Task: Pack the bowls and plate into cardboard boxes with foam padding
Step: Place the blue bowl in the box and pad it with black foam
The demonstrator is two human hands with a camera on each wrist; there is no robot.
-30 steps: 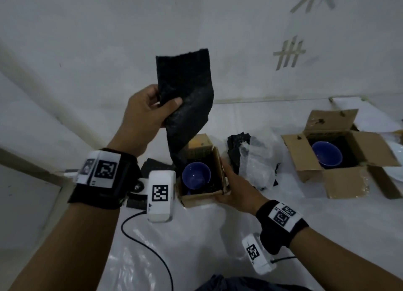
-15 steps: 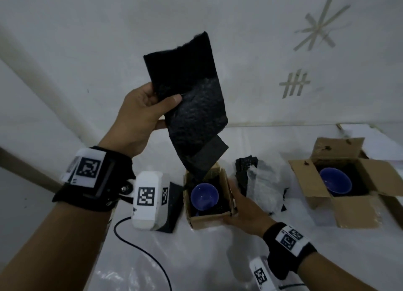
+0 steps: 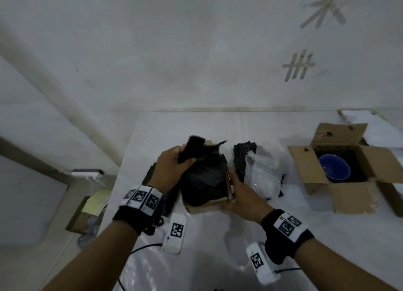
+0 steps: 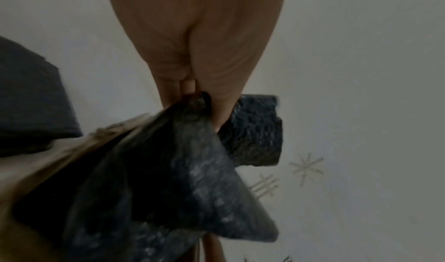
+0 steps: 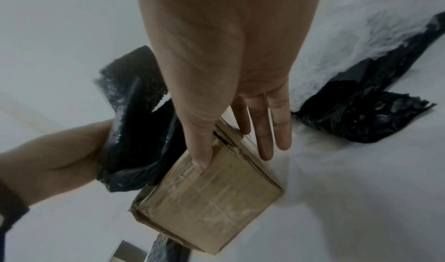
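Note:
A small cardboard box (image 3: 205, 204) stands on the white table in front of me. A black foam sheet (image 3: 202, 177) lies over its opening and hides what is inside. My left hand (image 3: 185, 157) grips the sheet's upper left end between thumb and fingers; the left wrist view shows the foam sheet (image 4: 180, 180) draped over the box edge. My right hand (image 3: 231, 192) steadies the box: in the right wrist view its fingers (image 5: 265, 132) lie straight along the side and the thumb presses the front of the box (image 5: 211, 199). At the right, a larger open box (image 3: 349, 194) holds a blue bowl (image 3: 334, 167) on dark foam.
A heap of black foam and clear plastic wrap (image 3: 257, 170) lies just right of the small box. The wall runs close behind the table. Off the table's left edge, an open carton (image 3: 87, 212) sits lower down. A black cable (image 3: 144, 247) trails near my left wrist.
My left hand has brought the foam sheet down from head height onto the small box, and the blue bowl inside is now covered. My right hand has stayed on the box's right side.

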